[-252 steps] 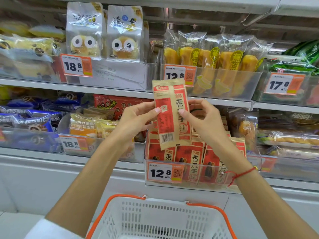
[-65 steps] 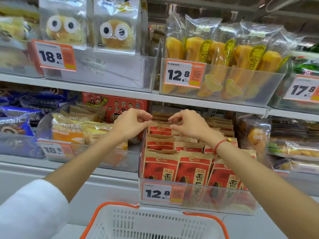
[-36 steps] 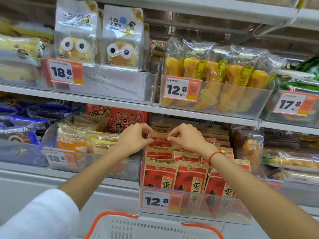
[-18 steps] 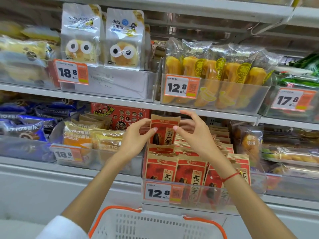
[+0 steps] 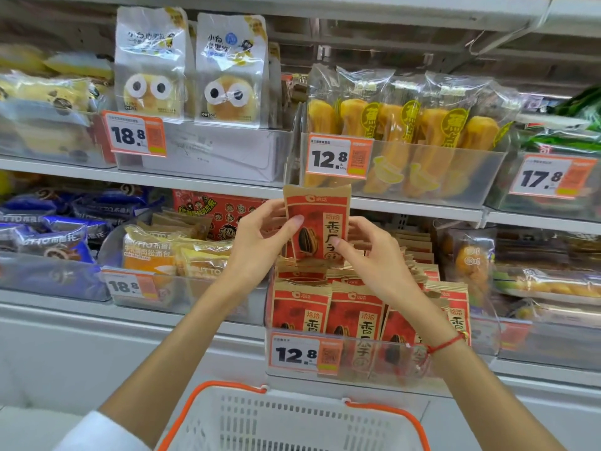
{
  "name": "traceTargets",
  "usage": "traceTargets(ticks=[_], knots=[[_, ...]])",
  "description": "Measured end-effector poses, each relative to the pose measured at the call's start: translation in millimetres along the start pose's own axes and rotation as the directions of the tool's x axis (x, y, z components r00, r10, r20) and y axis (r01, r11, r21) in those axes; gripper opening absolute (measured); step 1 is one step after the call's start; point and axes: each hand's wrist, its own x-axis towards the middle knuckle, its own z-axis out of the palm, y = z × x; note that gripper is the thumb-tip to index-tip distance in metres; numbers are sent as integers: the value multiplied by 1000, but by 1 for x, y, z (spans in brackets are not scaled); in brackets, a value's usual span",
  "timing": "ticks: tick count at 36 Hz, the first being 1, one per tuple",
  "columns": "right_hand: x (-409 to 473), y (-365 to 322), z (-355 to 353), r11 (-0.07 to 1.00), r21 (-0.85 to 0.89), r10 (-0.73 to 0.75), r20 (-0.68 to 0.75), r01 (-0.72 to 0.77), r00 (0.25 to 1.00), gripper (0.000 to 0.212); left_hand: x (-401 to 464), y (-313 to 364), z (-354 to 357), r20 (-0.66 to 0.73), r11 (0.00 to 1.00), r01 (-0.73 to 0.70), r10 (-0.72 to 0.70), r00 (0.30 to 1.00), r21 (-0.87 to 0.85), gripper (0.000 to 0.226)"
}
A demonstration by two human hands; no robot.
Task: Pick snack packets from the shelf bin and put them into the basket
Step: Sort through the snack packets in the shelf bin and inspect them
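Note:
A red and tan sunflower-seed snack packet (image 5: 320, 219) is held upright above the clear shelf bin (image 5: 367, 356). My left hand (image 5: 260, 242) pinches its left edge with thumb on the front. My right hand (image 5: 374, 255) pinches its right edge. Several matching packets (image 5: 354, 314) stand in rows in the bin below, behind a 12.8 price tag (image 5: 304, 354). The white basket with an orange rim (image 5: 292, 418) sits at the bottom of the view, directly below the bin; its inside is mostly out of frame.
Neighbouring clear bins hold bread packs (image 5: 156, 252) at left and wrapped pastries (image 5: 536, 281) at right. The shelf above (image 5: 406, 205) carries banana-cake packs (image 5: 406, 125) and owl-eyed bags (image 5: 188, 66), close over the lifted packet.
Both hands reached into the bin, took hold of one packet at the back rows, and lifted it up clear of the others to shelf-edge height.

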Motion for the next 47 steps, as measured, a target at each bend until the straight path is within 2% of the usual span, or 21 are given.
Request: traceTargets(ticks=[4,7,11,17,23,27,30,32,34,39,41,43,47], knots=[[-9,1,-9,999,-3,-55,-79,55,995,24,2,8,-3,96,1000,16,-16,995,2,26],[-9,-3,-11,995,91,-38,-117,49,992,23,3,14,-3,187,997,17,-31,982,74,32],[-8,-11,-7,983,184,2,-105,18,994,27,3,16,-5,232,994,51,-72,970,95,30],[-3,-14,-8,966,234,117,0,-114,993,18,0,12,-9,174,989,123,-135,976,77,20],[-4,-12,-12,951,243,171,108,-192,979,30,-3,13,-4,122,978,207,-207,971,15,27],[-8,-14,-7,948,262,175,41,-179,984,32,-4,12,-3,87,965,263,-260,962,-23,36],[-8,-19,-4,949,270,179,-32,-164,983,36,-3,13,-1,-4,958,286,-286,958,-26,40],[-9,-20,-2,962,234,167,-105,-139,980,38,-2,14,-1,-56,955,296,-295,954,3,42],[-11,-22,1,981,175,120,-175,-89,977,38,-1,18,0,-51,952,302,-300,953,39,47],[-17,-27,9,1000,14,-15,-247,19,969,40,-4,27,9,26,925,343,-352,936,162,89],[-19,-29,12,999,-26,-52,-219,48,974,42,-5,26,11,24,923,348,-356,934,167,84],[-20,-31,14,995,-64,-87,-147,78,985,47,-5,25,12,18,931,335,-342,940,146,65],[-16,-29,11,999,-25,-35,6,35,999,53,-4,21,7,92,910,405,-397,913,-89,35]])
